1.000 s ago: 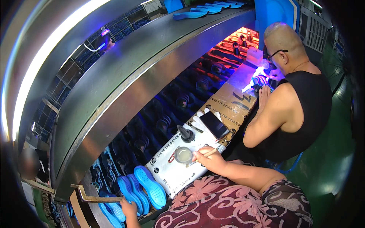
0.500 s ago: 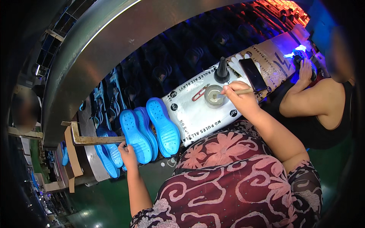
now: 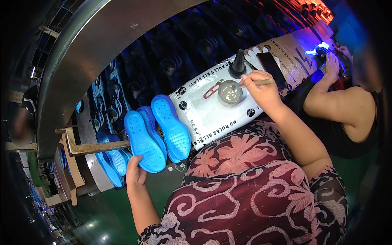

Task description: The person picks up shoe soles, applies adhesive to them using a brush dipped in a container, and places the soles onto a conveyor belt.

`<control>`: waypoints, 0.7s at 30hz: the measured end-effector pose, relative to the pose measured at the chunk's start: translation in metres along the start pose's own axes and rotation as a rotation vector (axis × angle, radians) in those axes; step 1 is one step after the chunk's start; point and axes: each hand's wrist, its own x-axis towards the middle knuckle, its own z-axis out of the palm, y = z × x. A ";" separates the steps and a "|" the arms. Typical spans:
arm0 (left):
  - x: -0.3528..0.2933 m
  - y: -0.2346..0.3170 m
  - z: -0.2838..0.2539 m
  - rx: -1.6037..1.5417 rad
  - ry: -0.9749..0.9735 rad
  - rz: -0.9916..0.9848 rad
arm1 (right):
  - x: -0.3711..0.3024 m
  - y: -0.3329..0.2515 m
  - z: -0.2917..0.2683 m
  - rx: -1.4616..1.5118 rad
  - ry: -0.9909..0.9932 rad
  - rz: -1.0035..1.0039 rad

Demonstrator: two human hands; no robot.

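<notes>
At the heel end, my left hand (image 3: 136,171) grips a bright blue shoe sole (image 3: 145,141), thumb over its rim. The sole lies partly over another blue sole, and a further blue sole (image 3: 170,126) rests to its right. My right hand (image 3: 261,90) is closed around the wooden handle of a brush (image 3: 263,82). The brush's tip reaches the rim of a small clear cup (image 3: 230,93) with whitish liquid in it. Close by on the white wrapped surface (image 3: 212,118) are red-handled snips (image 3: 212,89) and a black nozzle-topped bottle (image 3: 237,65).
A dark phone (image 3: 271,67) and a white glove (image 3: 254,57) lie at the far right of the wrapped surface. More blue soles (image 3: 112,157) are left of a rusty metal bar (image 3: 100,147). Dark shoes fill the conveyor behind. A co-worker (image 3: 339,98) sits at the right.
My left hand has shifted from beside the sole to its heel and taken hold; that sole has moved slightly left. The brush has drawn back from the cup's middle to its rim.
</notes>
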 end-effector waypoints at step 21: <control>-0.035 0.008 0.203 0.384 -0.074 0.823 | -0.038 -0.097 -0.017 0.248 -0.100 -0.375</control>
